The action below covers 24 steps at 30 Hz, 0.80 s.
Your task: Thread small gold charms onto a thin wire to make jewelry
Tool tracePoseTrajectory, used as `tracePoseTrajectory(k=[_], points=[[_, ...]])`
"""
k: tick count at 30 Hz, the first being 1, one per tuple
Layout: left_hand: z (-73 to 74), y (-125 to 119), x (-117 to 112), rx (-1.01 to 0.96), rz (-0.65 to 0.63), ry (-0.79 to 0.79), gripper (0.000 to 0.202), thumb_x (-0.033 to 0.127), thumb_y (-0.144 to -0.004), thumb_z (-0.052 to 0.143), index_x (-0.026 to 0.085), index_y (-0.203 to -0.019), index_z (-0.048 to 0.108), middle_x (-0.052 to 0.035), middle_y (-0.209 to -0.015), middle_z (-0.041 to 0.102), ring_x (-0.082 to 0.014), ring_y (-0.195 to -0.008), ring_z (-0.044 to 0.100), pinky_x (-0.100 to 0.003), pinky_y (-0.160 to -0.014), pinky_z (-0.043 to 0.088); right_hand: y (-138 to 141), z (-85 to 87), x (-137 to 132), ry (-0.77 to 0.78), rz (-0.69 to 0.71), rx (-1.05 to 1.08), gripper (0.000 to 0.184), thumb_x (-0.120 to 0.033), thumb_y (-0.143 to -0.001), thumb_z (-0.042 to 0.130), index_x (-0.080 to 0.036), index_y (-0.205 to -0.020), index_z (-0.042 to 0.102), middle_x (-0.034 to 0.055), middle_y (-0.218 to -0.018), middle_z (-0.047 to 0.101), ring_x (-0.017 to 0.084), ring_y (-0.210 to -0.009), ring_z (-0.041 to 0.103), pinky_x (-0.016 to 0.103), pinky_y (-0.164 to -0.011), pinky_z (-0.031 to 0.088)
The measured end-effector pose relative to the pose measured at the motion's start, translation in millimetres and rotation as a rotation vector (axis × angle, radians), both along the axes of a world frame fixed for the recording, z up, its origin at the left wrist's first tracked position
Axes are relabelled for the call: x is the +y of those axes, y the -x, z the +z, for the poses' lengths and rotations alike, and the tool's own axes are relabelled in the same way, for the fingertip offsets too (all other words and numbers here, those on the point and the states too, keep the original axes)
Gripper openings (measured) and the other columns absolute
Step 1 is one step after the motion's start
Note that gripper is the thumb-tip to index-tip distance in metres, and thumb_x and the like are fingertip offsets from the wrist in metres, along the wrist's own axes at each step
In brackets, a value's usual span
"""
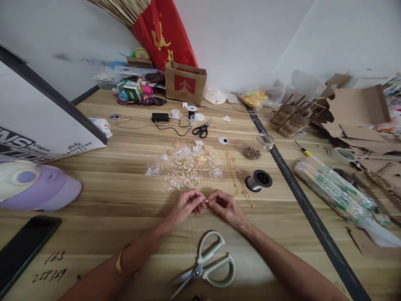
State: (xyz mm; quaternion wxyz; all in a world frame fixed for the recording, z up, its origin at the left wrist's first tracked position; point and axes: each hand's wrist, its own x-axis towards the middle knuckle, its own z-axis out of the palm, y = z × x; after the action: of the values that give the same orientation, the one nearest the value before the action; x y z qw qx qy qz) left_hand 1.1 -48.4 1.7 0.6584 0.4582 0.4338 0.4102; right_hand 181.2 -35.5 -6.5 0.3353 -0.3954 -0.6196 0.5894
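My left hand (190, 204) and my right hand (224, 205) meet above the wooden table, fingertips pinched close together. Between them shows a tiny gold-coloured bead (206, 201), with both hands closed at it; finer detail is too small to make out. Just beyond lies a spread of small clear and gold beads (184, 177), with little plastic bags (181, 154) of beads behind. A gold chain (233, 171) lies to the right of these, beside a spool of thin wire (258, 180). Large pale-handled scissors (216, 261) rest opened between my forearms.
A jar of brown beads (253, 151) stands at the right with black scissors (202, 128) farther back. On the left are a phone (26, 251) and a purple-and-white object (40, 186). Packed sticks (335, 188) and cardboard (360, 108) crowd the right; a paper bag (185, 81) stands behind.
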Motion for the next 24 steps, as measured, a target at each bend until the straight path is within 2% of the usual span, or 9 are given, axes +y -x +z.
tracePoseTrajectory(k=[3,8,15,24], points=[[-0.1,-0.3,0.3,0.000,0.000,-0.003,0.031,0.043,-0.076,0.061,0.012,-0.078,0.058,-0.0005,-0.063,0.061,-0.0087,-0.050,0.053,-0.022,-0.051,0.044,0.6,-0.3,-0.5,-0.002,0.004,0.012,0.025,-0.039,-0.081,0.062,-0.014,-0.082,0.057,0.0007,-0.070,0.053,0.011,-0.063,0.045,0.023,-0.057,0.035],[0.5,0.3,0.5,0.030,-0.001,-0.009,0.030,0.041,-0.076,0.061,0.012,-0.076,0.060,-0.0008,-0.063,0.061,-0.0082,-0.051,0.052,-0.022,-0.052,0.043,-0.8,-0.2,-1.5,-0.011,0.006,-0.027,0.028,-0.042,-0.084,0.058,-0.014,-0.080,0.058,-0.0016,-0.063,0.048,0.009,-0.056,0.040,0.021,-0.050,0.031],[1.5,-0.8,0.1,0.086,0.022,0.018,0.025,0.030,-0.063,0.073,0.011,-0.076,0.063,0.0001,-0.066,0.060,-0.0086,-0.055,0.051,-0.021,-0.052,0.042,-2.1,-3.1,-1.7,-0.018,0.004,-0.024,0.031,-0.045,-0.086,0.053,-0.015,-0.080,0.059,0.0004,-0.064,0.055,0.010,-0.055,0.046,0.021,-0.051,0.036],[-4.2,0.4,1.6,0.047,0.024,0.007,0.028,0.037,-0.068,0.069,0.010,-0.073,0.063,-0.0010,-0.061,0.063,-0.0088,-0.049,0.053,-0.022,-0.050,0.043,0.3,-3.9,-3.2,0.039,-0.021,0.049,0.031,-0.046,-0.087,0.053,-0.016,-0.083,0.056,0.0017,-0.065,0.061,0.010,-0.054,0.053,0.021,-0.050,0.041]])
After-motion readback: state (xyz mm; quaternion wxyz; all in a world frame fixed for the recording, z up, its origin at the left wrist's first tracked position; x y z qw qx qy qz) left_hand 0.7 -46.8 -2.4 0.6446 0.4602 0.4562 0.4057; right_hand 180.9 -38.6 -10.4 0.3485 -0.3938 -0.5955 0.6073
